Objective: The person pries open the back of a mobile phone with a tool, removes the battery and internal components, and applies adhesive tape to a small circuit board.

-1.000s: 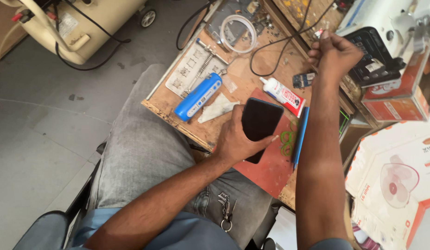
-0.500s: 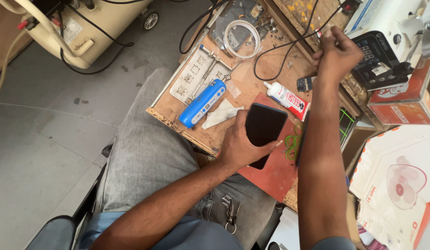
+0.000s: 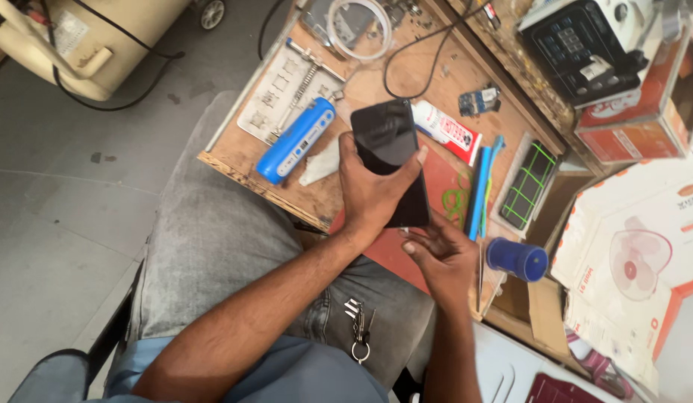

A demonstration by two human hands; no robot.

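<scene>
My left hand (image 3: 370, 195) grips a black phone (image 3: 386, 138) from behind and holds it up over the wooden bench (image 3: 242, 160), its dark glass facing me. My right hand (image 3: 445, 257) is just below it, with thumb and fingertips closed on the phone's lower edge. Under the phone lies a red mat (image 3: 445, 175). My lap in grey jeans is below the bench edge.
On the bench lie a blue cylindrical tool (image 3: 298, 140), a white glue tube (image 3: 447, 128), a blue flat tool (image 3: 479, 190), a dark panel with green lines (image 3: 529, 186) and a blue cap (image 3: 517, 259). A fan carton (image 3: 638, 254) stands at the right. Keys (image 3: 358, 321) hang at my hip.
My right hand has come down from the far side of the bench to the phone's lower end. My left hand has lifted the phone off the red mat.
</scene>
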